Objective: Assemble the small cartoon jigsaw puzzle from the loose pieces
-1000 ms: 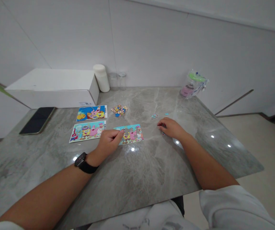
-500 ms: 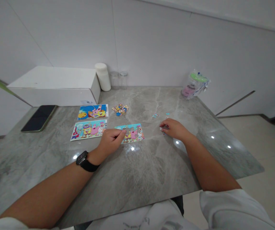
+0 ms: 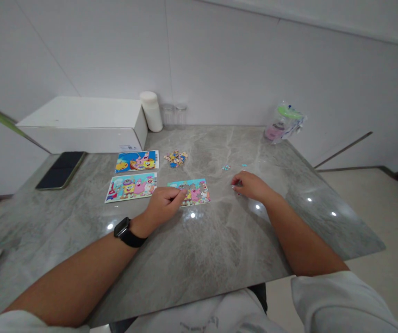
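Observation:
A small cartoon jigsaw picture (image 3: 195, 191) lies on the grey marble table (image 3: 199, 249). My left hand (image 3: 164, 204), with a black watch on the wrist, rests curled at the picture's left edge, fingertips pinched on it. My right hand (image 3: 251, 186) lies on the table to the right, fingers curled over small loose pieces; what it holds is hidden. A few blue loose pieces (image 3: 226, 167) lie just beyond it. A heap of puzzle pieces (image 3: 176, 157) sits farther back. Two other cartoon pictures (image 3: 132, 187) (image 3: 137, 161) lie to the left.
A white box (image 3: 81, 125) stands at the back left with a white canister (image 3: 151, 111) and two clear jars (image 3: 173, 115) beside it. A dark phone (image 3: 61, 169) lies at the left. A plastic-wrapped bundle (image 3: 284, 123) sits at the back right corner.
Both hands stay almost where they were. The view has drifted slightly, so everything sits a little to the right.

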Action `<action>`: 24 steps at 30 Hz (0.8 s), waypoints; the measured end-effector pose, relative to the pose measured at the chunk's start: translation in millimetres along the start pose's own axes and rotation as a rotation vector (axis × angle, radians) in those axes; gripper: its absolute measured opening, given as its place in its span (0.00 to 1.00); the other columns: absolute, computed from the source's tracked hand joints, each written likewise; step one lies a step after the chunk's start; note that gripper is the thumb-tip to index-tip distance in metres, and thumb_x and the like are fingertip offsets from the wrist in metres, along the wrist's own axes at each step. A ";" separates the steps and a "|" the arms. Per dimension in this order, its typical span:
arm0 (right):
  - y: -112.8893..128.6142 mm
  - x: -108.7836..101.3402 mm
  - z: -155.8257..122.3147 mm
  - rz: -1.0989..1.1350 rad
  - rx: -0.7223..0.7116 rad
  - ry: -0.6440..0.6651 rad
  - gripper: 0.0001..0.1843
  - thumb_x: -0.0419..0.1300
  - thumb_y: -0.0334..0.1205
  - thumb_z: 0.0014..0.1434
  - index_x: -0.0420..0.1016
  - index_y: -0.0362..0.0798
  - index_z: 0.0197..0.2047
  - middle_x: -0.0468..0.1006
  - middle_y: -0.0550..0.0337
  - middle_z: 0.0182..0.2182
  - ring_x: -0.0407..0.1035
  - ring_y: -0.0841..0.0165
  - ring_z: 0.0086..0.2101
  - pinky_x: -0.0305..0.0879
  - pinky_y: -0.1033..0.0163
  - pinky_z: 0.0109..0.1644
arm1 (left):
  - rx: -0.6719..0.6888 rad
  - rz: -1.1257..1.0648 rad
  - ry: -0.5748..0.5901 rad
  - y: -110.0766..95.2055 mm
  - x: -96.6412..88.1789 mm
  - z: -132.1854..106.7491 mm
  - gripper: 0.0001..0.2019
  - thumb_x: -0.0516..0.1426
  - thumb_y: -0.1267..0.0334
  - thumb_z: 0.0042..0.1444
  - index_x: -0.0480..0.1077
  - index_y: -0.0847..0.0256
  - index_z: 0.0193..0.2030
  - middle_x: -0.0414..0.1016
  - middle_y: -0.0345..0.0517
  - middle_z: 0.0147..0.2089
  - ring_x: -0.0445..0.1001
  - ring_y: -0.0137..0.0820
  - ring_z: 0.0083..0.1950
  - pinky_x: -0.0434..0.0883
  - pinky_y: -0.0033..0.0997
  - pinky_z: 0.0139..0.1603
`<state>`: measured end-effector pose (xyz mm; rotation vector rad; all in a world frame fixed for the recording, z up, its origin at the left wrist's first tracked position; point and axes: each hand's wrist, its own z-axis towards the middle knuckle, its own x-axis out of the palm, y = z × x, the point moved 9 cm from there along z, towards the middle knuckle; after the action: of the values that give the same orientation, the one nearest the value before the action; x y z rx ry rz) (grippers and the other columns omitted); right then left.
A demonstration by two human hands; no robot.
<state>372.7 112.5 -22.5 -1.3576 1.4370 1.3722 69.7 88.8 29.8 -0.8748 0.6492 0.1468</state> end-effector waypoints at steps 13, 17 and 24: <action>38.9 -19.5 28.4 0.026 -0.056 0.208 0.10 0.63 0.29 0.55 0.84 0.49 0.38 0.85 0.54 0.36 0.76 0.62 0.36 0.63 0.61 0.39 | -0.028 -0.025 0.032 7.7 3.9 -3.3 0.28 0.51 0.54 0.71 0.49 0.60 0.20 0.48 0.35 0.19 0.52 0.23 0.21 0.49 0.32 0.27; 72.7 -43.6 38.8 0.300 -0.160 0.135 0.07 0.65 0.36 0.55 0.83 0.50 0.38 0.83 0.58 0.32 0.74 0.65 0.33 0.64 0.61 0.39 | -0.081 -0.031 0.004 10.6 0.6 -1.3 0.27 0.52 0.53 0.70 0.52 0.60 0.19 0.51 0.35 0.19 0.54 0.25 0.22 0.51 0.32 0.27; 136.7 -35.9 32.4 1.038 -0.285 0.121 0.13 0.71 0.48 0.52 0.80 0.48 0.37 0.80 0.62 0.31 0.71 0.69 0.33 0.67 0.61 0.42 | -0.195 -0.204 -0.088 15.2 -8.1 0.6 0.11 0.57 0.56 0.65 0.72 0.59 0.35 0.73 0.40 0.31 0.69 0.29 0.32 0.65 0.29 0.35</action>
<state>241.7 134.9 35.6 -0.8337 2.2397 2.2146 57.8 100.1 24.7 -1.1109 0.4656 0.0653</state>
